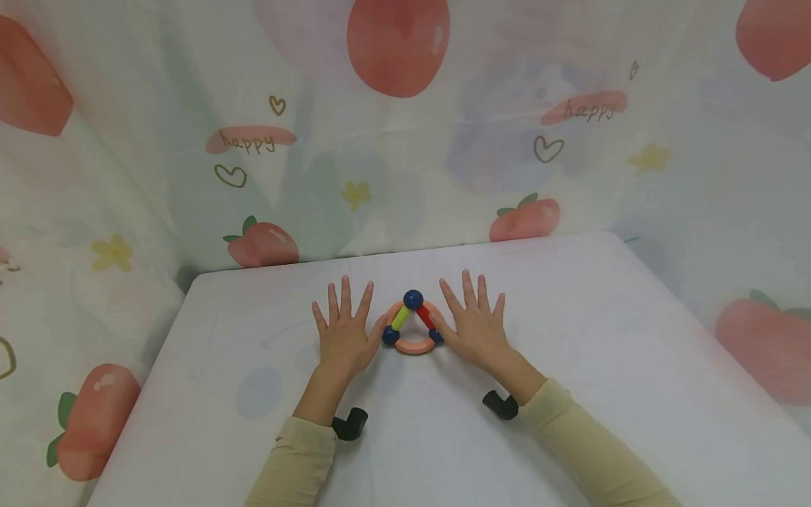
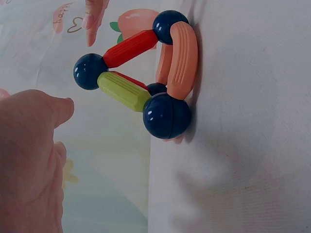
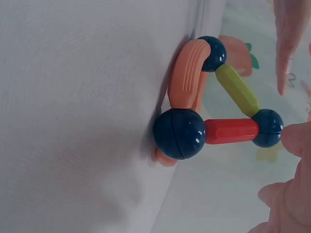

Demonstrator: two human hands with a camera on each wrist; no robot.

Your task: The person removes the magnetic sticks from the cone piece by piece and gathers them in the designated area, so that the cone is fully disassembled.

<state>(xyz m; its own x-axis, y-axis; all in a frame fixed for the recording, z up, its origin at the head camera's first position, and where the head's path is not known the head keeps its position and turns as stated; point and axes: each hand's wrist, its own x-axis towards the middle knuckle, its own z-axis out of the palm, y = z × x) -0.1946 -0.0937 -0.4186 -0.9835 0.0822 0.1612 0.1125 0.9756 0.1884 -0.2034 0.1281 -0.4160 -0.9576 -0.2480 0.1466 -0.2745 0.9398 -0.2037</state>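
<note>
A small frame of magnetic balls and rods stands on the table between the two hands. Its dark blue top ball (image 1: 413, 299) joins a yellow-green rod (image 1: 401, 318) and a red rod (image 1: 426, 317). Curved orange rods (image 1: 415, 347) form the base, linked by blue balls; another red rod (image 2: 129, 79) shows behind in the left wrist view. The left hand (image 1: 345, 341) is spread flat to the left of the frame, its thumb near the lower left ball (image 1: 390, 335). To the right, the right hand (image 1: 478, 331) also has straight, spread fingers, its thumb beside the lower right ball (image 1: 436, 336). Neither hand grips anything.
A white cloth covers the table (image 1: 253, 465). Behind and at the sides hangs a curtain (image 1: 405, 155) printed with fruit, hearts and "happy". A dark wrist-worn piece (image 1: 350, 424) sits at the left wrist, and a similar one (image 1: 500, 405) at the right wrist.
</note>
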